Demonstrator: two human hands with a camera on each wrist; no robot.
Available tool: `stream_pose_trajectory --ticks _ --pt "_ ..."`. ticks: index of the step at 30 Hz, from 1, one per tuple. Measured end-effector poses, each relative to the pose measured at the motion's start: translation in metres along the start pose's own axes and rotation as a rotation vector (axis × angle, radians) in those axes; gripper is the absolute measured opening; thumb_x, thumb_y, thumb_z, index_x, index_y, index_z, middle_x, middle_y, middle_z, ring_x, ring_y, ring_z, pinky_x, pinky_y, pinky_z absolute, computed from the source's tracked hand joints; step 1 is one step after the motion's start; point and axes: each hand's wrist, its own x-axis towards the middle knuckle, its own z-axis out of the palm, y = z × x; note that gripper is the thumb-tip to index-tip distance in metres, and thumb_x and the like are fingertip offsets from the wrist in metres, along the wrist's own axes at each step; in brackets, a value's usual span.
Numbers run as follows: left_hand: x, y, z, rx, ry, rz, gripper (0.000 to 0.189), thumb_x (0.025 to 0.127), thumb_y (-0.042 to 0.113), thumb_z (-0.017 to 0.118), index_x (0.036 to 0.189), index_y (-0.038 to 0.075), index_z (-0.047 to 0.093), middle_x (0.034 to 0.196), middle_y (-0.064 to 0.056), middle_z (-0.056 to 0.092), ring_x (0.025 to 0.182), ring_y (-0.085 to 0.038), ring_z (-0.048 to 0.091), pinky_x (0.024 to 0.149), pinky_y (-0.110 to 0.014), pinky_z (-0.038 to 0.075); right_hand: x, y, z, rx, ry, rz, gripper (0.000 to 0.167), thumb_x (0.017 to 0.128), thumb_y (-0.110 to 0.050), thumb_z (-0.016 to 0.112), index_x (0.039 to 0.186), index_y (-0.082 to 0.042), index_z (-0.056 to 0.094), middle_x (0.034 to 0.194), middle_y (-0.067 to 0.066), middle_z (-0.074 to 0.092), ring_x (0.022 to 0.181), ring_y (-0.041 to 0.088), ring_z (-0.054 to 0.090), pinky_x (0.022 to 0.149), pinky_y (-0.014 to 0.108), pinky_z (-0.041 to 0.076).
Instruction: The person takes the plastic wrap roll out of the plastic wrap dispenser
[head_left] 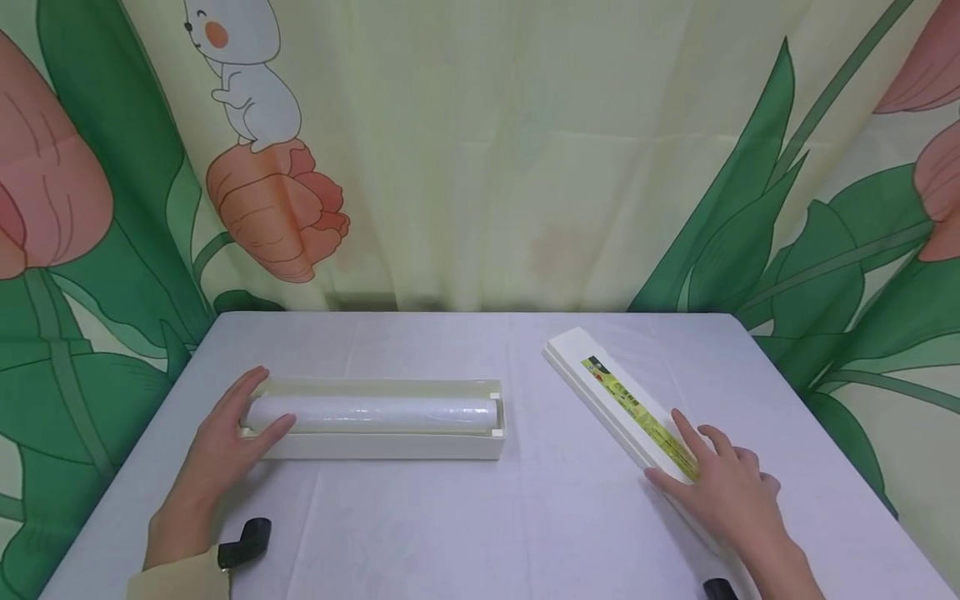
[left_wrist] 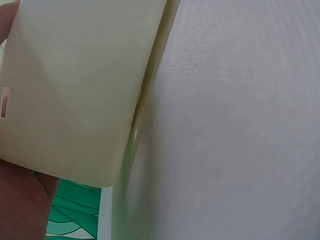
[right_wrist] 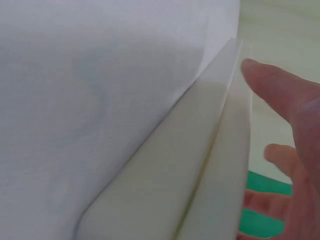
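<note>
Left hand (head_left: 220, 446) pinches white box's (head_left: 390, 447) end — roll (head_left: 382, 413) inside; right hand (head_left: 731, 492) — fingers spread over labelled white piece (head_left: 633, 410).

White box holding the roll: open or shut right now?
Open. In the head view, no lid covers the white box; the roll inside is exposed, and the labelled white piece lies apart on the table.

Two hands in play, a left hand (head_left: 228, 442) lower left, a right hand (head_left: 727, 492) lower right! One white box (head_left: 382, 447) centre-left, one roll (head_left: 375, 413) inside; one slim white piece (head_left: 607, 408) right of centre, one label (head_left: 637, 412) on it!
</note>
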Motion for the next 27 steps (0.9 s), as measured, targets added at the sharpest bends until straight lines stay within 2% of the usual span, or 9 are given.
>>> stream_pose_trajectory --ticks 4,7,17,27 --pt "-0.001 -0.001 -0.001 0.002 -0.004 -0.003 0.086 0.094 0.042 0.070 0.158 0.006 0.027 0.162 -0.025 0.023 0.145 -0.051 0.022 0.106 -0.077 0.023 0.001 -0.010 -0.004 -0.008 0.113 -0.064 0.100 0.082 -0.070 0.068 0.160 -0.019 0.029 0.143 0.031 0.038 0.115 0.061 0.039 0.077 0.080 0.038" --pt "-0.001 -0.001 -0.001 0.004 -0.011 -0.012 0.087 0.094 0.043 0.070 0.159 0.006 0.026 0.162 -0.025 0.022 0.145 -0.051 0.021 0.105 -0.078 0.023 0.003 -0.016 -0.006 0.001 0.155 -0.095 0.097 0.084 -0.068 0.068 0.160 -0.021 0.030 0.144 0.029 0.038 0.117 0.061 0.039 0.079 0.080 0.037" --pt "0.000 0.000 0.001 0.000 -0.001 -0.011 0.087 0.094 0.043 0.070 0.159 0.006 0.027 0.162 -0.025 0.022 0.145 -0.050 0.021 0.104 -0.079 0.023 0.011 -0.034 -0.009 0.012 0.207 -0.144 0.092 0.085 -0.065 0.068 0.159 -0.022 0.032 0.147 0.026 0.037 0.121 0.060 0.037 0.082 0.080 0.036" --pt "-0.001 0.002 0.001 0.008 -0.014 -0.028 0.088 0.093 0.045 0.070 0.160 0.008 0.025 0.163 -0.025 0.020 0.146 -0.050 0.019 0.104 -0.079 0.023 0.020 -0.060 -0.014 0.040 0.251 -0.217 0.087 0.086 -0.061 0.069 0.158 -0.024 0.037 0.150 0.022 0.038 0.126 0.056 0.037 0.087 0.078 0.033"
